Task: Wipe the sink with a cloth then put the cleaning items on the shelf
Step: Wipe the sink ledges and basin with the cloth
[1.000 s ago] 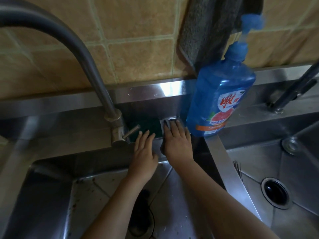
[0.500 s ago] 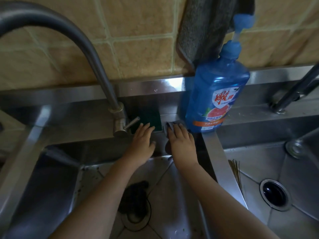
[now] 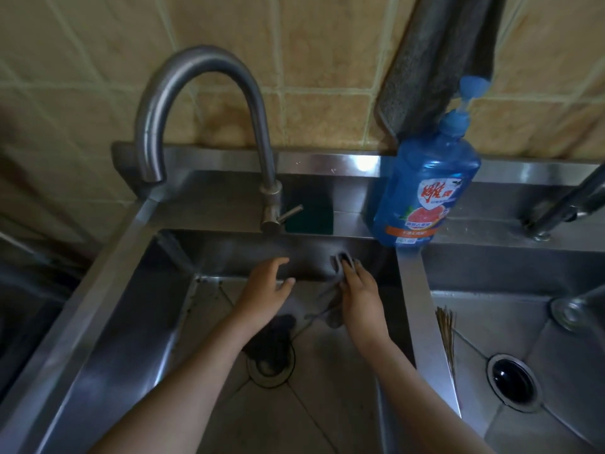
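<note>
A: The right hand (image 3: 358, 290) has a grey cloth (image 3: 334, 301) pressed under its fingers against the far wall of the left basin of the sink (image 3: 137, 283); the fingers lie mostly flat over it, with the thumb side tucked against the fabric. The left hand (image 3: 266, 290) holds nothing, its fingers loosely curled and spread, just left of the cloth and apart from it.

B: What does the cloth look like?

A: Small, dull grey, crumpled. One bunched end pokes up past the fingertips on the wall, and the rest trails down below the palm to where the wall meets the basin floor. It looks limp; whether it is wet I cannot tell.

B: And the basin?

A: Stainless steel, with dark specks along the left seam of the floor. A dark clump sits at the drain (image 3: 270, 358), near the left wrist.

B: The other cleaning items?

A: A blue dish-soap bottle (image 3: 425, 191) with a pump top stands on the far ledge, at the divider between the two basins. A dark green sponge (image 3: 309, 214) sits on the same ledge, just right of the faucet (image 3: 203, 103) base. A grey towel (image 3: 435, 60) hangs on the tiled wall behind the bottle.
</note>
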Demonstrator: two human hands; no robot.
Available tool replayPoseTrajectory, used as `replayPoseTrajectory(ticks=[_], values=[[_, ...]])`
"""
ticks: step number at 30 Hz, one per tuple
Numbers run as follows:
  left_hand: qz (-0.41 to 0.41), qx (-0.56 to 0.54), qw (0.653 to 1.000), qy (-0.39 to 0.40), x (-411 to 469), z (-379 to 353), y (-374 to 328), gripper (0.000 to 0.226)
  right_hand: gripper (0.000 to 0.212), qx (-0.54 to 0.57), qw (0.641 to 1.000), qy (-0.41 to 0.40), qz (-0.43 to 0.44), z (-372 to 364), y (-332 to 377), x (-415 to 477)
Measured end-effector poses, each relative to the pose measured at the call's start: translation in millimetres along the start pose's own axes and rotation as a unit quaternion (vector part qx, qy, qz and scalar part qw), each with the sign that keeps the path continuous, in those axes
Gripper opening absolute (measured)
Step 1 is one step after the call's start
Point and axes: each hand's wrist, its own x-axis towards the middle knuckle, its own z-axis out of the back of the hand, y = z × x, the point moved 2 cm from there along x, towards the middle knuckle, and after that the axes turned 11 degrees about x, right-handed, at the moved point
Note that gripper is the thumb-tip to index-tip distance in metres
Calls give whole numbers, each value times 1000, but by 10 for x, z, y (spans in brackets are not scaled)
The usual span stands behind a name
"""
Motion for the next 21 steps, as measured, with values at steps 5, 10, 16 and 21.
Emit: replayPoseTrajectory(ticks=[5,10,16,21], values=[[50,-20,998,-44,-386,138,313,39,40,-19,998,17,55,-120,216,-183],[106,-26,993,-48,-683,218,730,37,41,9,999,48,23,-384,462,-401],[142,-6,989,-33,-917,373,1407,40,46,29,996,86,-3,-946,635,-547],[163,-15,986,-15,-1026,431,1881,39,39,28,995,83,-39,-1403,860,-617]])
